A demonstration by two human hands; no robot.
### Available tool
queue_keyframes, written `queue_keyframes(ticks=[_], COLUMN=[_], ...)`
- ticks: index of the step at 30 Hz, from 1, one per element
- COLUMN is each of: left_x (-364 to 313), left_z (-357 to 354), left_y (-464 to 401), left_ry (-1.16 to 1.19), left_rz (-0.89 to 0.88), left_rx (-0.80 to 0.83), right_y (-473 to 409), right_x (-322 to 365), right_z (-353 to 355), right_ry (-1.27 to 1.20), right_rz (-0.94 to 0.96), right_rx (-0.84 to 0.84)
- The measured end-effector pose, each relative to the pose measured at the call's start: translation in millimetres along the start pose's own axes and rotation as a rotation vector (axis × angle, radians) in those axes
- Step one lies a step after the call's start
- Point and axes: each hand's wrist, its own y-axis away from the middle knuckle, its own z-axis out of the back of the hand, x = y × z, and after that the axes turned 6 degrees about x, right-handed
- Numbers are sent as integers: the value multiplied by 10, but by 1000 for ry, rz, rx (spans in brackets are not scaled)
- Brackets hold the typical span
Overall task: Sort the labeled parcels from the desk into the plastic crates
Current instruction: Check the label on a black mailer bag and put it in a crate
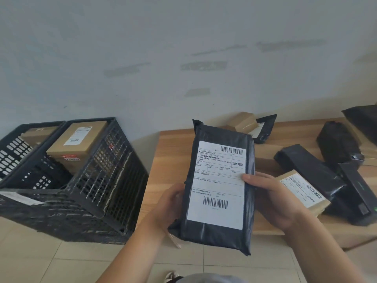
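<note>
Nearest to me, low in the centre of the frame, both forearms rise toward a black poly-bag parcel (219, 184) that I hold upright between my hands, its white shipping label (218, 183) turned to my face; my left hand (169, 203) cups the parcel's left edge from behind, fingers hidden behind the bag, so I judge they are curled round it; my right hand (271, 199) grips the right edge, thumb pressed flat on the label's right margin and the other fingers out of sight at the back; I judge the step in hand to be reading the label, picked up but not yet assigned; the next move calls for choosing a crate and carrying the parcel leftward across the gap, clear of the crate rim, then lowering it in; the near plastic crate (85, 193) at the left of the frame holds a labelled cardboard box (76, 142) leaning against its far wall, and a second crate (14, 148) beyond it at the far left holds another box (37, 133); on the wooden desk (169, 156) at the right, unsorted parcels remain: a labelled brown box (302, 193) just beside my right hand, long black bags (312, 172) overlapping it, and a small box (243, 120) at the back against the wall.
</note>
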Motion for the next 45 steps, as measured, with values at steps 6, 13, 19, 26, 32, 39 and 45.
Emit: queue_keyframes(ticks=[6, 13, 19, 26, 32, 39, 45], left_x=[-88, -177, -86, -17, -19, -1, 31], left_z=[139, -96, -295, -357, -391, -296, 125], left_y=[76, 177, 131, 84, 71, 138, 569], left_ry=[-129, -291, -365, -383, -374, -373, -316], left_rz=[23, -93, -22, 35, 58, 18, -13], left_rx=[-279, -184, -82, -64, 6, 5, -133], right_y=[154, 322, 439, 592, 712, 690, 367], right_x=[133, 229, 175, 133, 67, -1, -136], right_z=[111, 155, 230, 227, 244, 93, -394], right_ry=[48, 60, 54, 36, 49, 70, 88], right_rz=[68, 144, 113, 125, 147, 175, 133], right_rx=[-133, -202, -209, -248, -281, -315, -269])
